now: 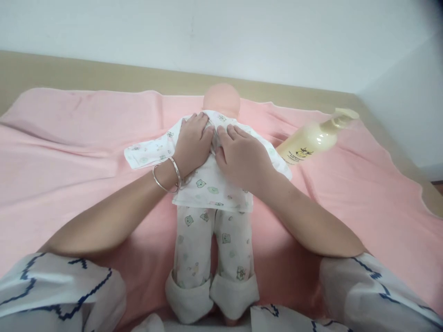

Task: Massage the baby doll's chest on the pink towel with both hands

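A baby doll (221,97) with a smooth bald head lies stretched out, its legs toward me; no face shows. It wears a white long-sleeved top (212,193) with small animal prints and matching trousers (194,240) with thick turned-up cuffs. My left hand (194,138), a silver bangle at its wrist, rests flat on the upper part of the top. Beside it my right hand (244,154) lies on the same area, fingers extended. The two hands nearly meet over a crease in the fabric, and neither visibly grips anything.
A yellowish pump bottle (306,143) lies tilted at the right, by the doll's sleeve. Beneath everything spreads a wrinkled pink blanket (69,184) over a tan surface (104,74). A pale wall (221,37) rises behind. My patterned clothing (62,290) shows along the bottom.
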`<state>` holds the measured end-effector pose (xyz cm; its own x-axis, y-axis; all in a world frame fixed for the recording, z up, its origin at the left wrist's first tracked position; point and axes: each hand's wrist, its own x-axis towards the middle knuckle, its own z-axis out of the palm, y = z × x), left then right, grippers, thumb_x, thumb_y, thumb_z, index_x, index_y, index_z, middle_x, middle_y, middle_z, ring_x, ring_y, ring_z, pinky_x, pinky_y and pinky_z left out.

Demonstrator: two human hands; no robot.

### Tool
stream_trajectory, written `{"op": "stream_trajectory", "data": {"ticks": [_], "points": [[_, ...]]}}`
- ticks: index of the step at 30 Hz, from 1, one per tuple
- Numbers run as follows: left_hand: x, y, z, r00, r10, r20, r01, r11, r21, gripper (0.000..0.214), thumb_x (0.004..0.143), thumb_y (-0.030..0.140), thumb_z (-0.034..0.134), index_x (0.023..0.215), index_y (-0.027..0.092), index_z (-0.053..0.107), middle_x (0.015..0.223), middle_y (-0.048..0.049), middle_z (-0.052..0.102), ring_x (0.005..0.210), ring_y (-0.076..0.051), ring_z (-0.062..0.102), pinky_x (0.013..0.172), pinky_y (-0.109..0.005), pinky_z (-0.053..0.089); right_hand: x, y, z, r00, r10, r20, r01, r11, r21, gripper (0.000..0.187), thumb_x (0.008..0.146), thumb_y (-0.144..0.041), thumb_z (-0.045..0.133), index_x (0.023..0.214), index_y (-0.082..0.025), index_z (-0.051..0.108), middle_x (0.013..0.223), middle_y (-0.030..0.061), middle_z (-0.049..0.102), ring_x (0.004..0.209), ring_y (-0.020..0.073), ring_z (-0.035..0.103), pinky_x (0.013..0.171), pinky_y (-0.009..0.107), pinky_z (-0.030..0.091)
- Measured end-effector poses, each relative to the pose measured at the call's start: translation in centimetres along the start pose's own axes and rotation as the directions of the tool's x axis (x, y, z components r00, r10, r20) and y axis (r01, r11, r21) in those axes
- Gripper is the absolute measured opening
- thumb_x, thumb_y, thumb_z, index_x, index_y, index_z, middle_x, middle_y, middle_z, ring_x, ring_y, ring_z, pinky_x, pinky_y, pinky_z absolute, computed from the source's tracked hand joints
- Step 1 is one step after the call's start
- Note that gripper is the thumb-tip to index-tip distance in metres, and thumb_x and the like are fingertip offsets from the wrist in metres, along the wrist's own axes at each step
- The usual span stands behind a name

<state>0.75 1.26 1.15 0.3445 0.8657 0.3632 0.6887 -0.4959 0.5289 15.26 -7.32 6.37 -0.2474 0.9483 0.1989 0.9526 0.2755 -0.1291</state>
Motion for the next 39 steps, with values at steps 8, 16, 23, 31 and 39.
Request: {"op": "stream_trajectory", "data": {"ticks": [8, 16, 23, 31, 39], "points": [[-0.1, -0.3, 0.2, 1.0, -0.018, -0.022, 0.017, 0.999, -0.047, 0.043, 0.107, 0.037, 0.033, 0.131, 0.025, 0.066, 0.148, -0.0095, 0.067, 0.145, -0.028, 0.055, 0.13, -0.052, 0.037, 2.5, 2.2, 0.8, 0.999, 0.049, 0.011, -0.05, 0.99, 0.132, 0.042, 0.106, -0.025, 0.034, 0.133, -0.017, 0.064, 0.139, 0.0169, 0.068, 0.138, 0.0355, 0.06, 0.11, 0.053, 0.055], [-0.1, 0.1, 0.1, 0.998, -0.069, -0.014, 0.068, 0.996, -0.05, 0.046, 0.102, 0.032, 0.036, 0.135, 0.021, 0.067, 0.154, -0.01, 0.064, 0.15, -0.027, 0.052, 0.134, -0.052, 0.033, 3.5, 3.6, 4.0, 0.996, 0.074, -0.057, -0.065, 0.987, 0.15, 0.061, 0.107, -0.033, 0.033, 0.161, -0.007, 0.043, 0.166, 0.0208, 0.043, 0.16, 0.0361, 0.034, 0.132, 0.06, 0.029], [-0.2, 0.3, -0.1, 0.998, -0.062, -0.007, 0.061, 0.997, -0.049, 0.044, 0.103, 0.032, 0.037, 0.134, 0.022, 0.066, 0.152, -0.01, 0.064, 0.148, -0.028, 0.053, 0.133, -0.052, 0.033, 3.4, 4.0, 4.2, 0.994, 0.061, -0.086, -0.045, 0.984, 0.171, 0.06, 0.108, -0.036, 0.033, 0.16, -0.011, 0.046, 0.167, 0.0196, 0.043, 0.159, 0.0366, 0.034, 0.131, 0.064, 0.03], [-0.1, 0.2, 0.1, 1.0, -0.019, -0.01, 0.02, 1.0, 0.015, 0.04, 0.106, 0.029, 0.035, 0.13, 0.019, 0.065, 0.145, -0.0125, 0.067, 0.142, -0.029, 0.057, 0.129, -0.051, 0.037, 3.4, 3.6, 3.7, 0.996, 0.066, -0.054, -0.058, 0.987, 0.149, 0.062, 0.107, -0.034, 0.032, 0.16, -0.005, 0.043, 0.166, 0.0224, 0.042, 0.159, 0.0364, 0.034, 0.131, 0.06, 0.029], [-1.3, 2.7, -1.4, 0.994, 0.088, 0.06, -0.094, 0.988, 0.124, 0.041, 0.105, 0.021, 0.032, 0.126, 0.015, 0.066, 0.134, -0.0153, 0.07, 0.133, -0.03, 0.062, 0.12, -0.051, 0.045, 3.3, 4.1, 3.5, 0.998, -0.012, -0.056, 0.019, 0.992, 0.127, 0.056, 0.108, -0.031, 0.029, 0.155, -0.006, 0.046, 0.16, 0.0246, 0.048, 0.156, 0.0375, 0.038, 0.128, 0.063, 0.035]]}}
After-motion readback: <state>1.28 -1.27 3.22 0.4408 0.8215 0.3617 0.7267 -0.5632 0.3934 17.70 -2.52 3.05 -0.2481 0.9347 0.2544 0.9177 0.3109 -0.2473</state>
